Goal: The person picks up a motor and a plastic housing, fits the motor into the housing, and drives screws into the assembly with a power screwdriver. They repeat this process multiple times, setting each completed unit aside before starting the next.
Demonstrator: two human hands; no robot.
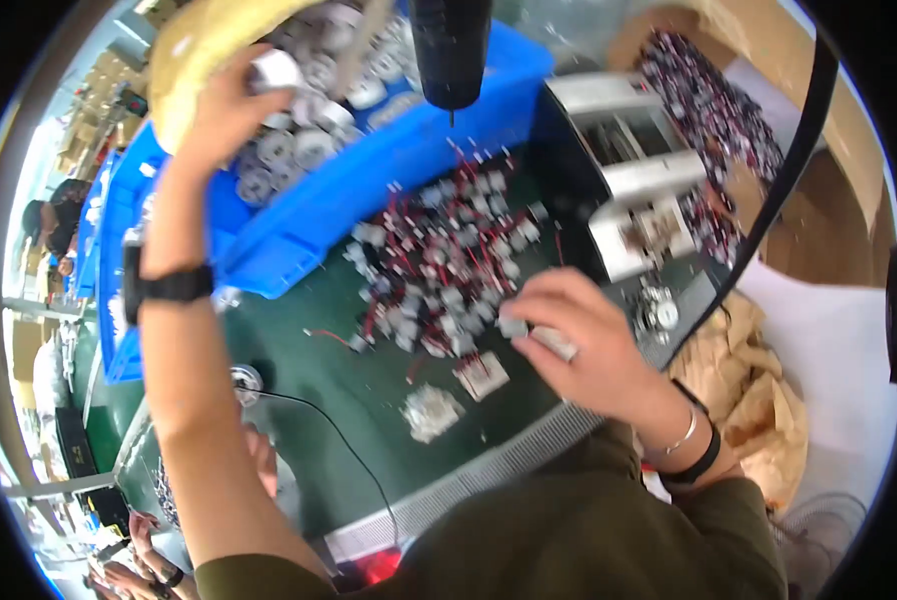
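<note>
1. I see the dark green work table (369, 370) filling the middle of the frame, with a ribbed metal strip along its near edge at lower centre.
2. A large blue plastic bin (389, 170) lies tilted across the upper left and upper centre, loaded with round grey-and-white metal parts (299, 150).
3. At upper right sits a brown cardboard box (849, 150) holding a heap of small dark pieces, and just left of it a white and black machine fixture (629, 190).
4. Crumpled tan paper (749, 390) lies at the right, below the fixture.
5. A black powered screwdriver (451, 50) hangs from the top centre, its tip pointing down over the bin's front wall.
6. In the centre a pile of small grey motors with red wires (449, 270) spreads over the table.
7. My left hand (224, 115), a black band on its wrist, reaches up into the bin at upper left, its fingers closed around one white round part (274, 70).
8. My right hand (579, 340) rests at the pile's lower right edge, fingers curled and pinching a small grey motor (514, 325); a silver bangle and black band circle that wrist.
9. Two small pale assembled pieces (459, 395) lie on the table just below the pile, near my right hand.
</note>
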